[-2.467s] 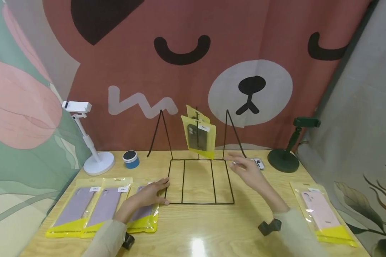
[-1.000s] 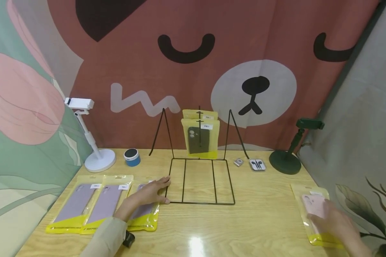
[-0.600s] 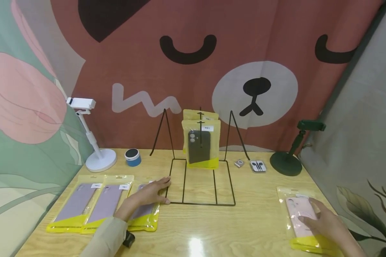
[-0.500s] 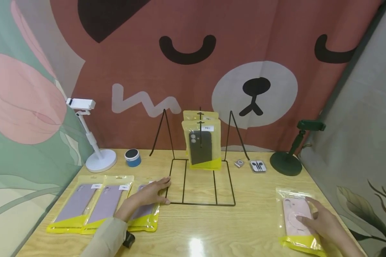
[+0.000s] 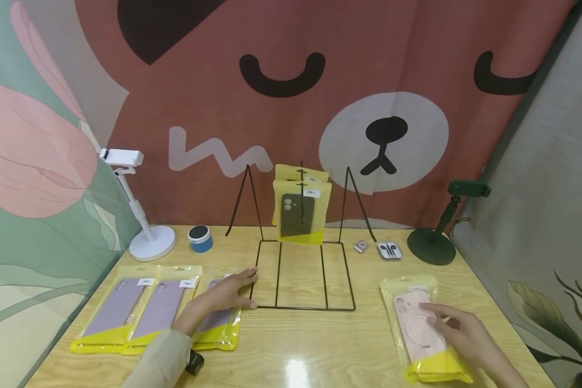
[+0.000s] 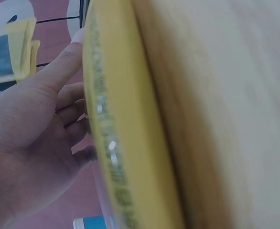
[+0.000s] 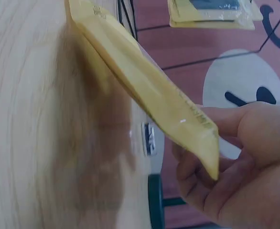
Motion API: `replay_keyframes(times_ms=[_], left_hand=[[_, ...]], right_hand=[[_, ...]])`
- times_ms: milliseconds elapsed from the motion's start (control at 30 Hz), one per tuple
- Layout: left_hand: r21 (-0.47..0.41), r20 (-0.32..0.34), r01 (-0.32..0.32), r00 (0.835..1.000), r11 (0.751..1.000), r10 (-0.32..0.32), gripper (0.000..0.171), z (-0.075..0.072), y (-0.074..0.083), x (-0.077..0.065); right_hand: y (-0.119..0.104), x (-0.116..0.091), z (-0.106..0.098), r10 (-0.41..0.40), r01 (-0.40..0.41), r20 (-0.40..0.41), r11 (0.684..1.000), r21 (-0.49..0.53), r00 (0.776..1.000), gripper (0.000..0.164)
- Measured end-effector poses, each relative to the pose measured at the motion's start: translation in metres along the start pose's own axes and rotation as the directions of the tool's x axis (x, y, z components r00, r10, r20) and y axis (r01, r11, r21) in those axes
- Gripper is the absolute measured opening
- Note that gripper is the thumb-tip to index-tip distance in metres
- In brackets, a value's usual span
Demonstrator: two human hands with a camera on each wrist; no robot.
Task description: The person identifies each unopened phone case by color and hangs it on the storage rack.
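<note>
In the head view my right hand [image 5: 458, 331] pinches the right edge of a pink phone case in a clear-and-yellow bag [image 5: 419, 328], thumb on its face. The right wrist view shows that bag [image 7: 145, 86] tilted above the table with a shadow under it. My left hand [image 5: 228, 291] rests at the left side of a black wire display rack [image 5: 300, 308], fingertips and thumb touching the frame well apart. Two bagged phone cases hang on the rack's middle hook, a dark phone case [image 5: 296, 215] in front. Beneath the left hand lies a bagged purple phone case [image 5: 218, 320].
Two more bagged purple phone cases [image 5: 157, 310] lie at the left. Along the back stand a white phone stand [image 5: 152, 242], a small blue speaker [image 5: 201, 240] and a green phone stand [image 5: 431, 248]. Boxed earphones [image 5: 389, 251] and a small silver item [image 5: 360, 247] lie right of the rack.
My right hand went from beside the rack to the pink phone case at the right, took hold of it and brought it leftward. The hanging cases swing slightly. The left hand stays put.
</note>
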State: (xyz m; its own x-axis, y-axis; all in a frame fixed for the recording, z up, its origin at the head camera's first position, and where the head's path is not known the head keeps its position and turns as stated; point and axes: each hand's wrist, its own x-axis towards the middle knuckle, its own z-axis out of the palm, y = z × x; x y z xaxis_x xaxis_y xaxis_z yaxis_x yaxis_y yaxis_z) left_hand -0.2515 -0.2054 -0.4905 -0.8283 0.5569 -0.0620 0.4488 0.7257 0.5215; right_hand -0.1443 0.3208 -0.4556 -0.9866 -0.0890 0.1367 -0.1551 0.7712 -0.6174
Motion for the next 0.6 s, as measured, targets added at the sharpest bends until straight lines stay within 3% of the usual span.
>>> replay_keyframes(times_ms=[233,433,600], left_hand=[[-0.002,0.004,0.013,1.000,1.000,-0.013,0.083,-0.001,0.001,0.001],[-0.004,0.006,0.022,1.000,1.000,-0.022,0.083,-0.001,0.000,0.000],[-0.004,0.005,0.010,1.000,1.000,-0.010,0.083,0.000,0.000,-0.001]], right_hand=[[-0.031,-0.002,0.000,-0.128,0.126,-0.057,0.991,-0.035,0.990,0.029],[-0.056,-0.006,-0.001,-0.324,0.326,-0.063,0.945,0.025,0.944,0.037],[-0.076,-0.012,-0.002,-0.388,0.389,-0.030,0.918,0.080,0.921,0.039]])
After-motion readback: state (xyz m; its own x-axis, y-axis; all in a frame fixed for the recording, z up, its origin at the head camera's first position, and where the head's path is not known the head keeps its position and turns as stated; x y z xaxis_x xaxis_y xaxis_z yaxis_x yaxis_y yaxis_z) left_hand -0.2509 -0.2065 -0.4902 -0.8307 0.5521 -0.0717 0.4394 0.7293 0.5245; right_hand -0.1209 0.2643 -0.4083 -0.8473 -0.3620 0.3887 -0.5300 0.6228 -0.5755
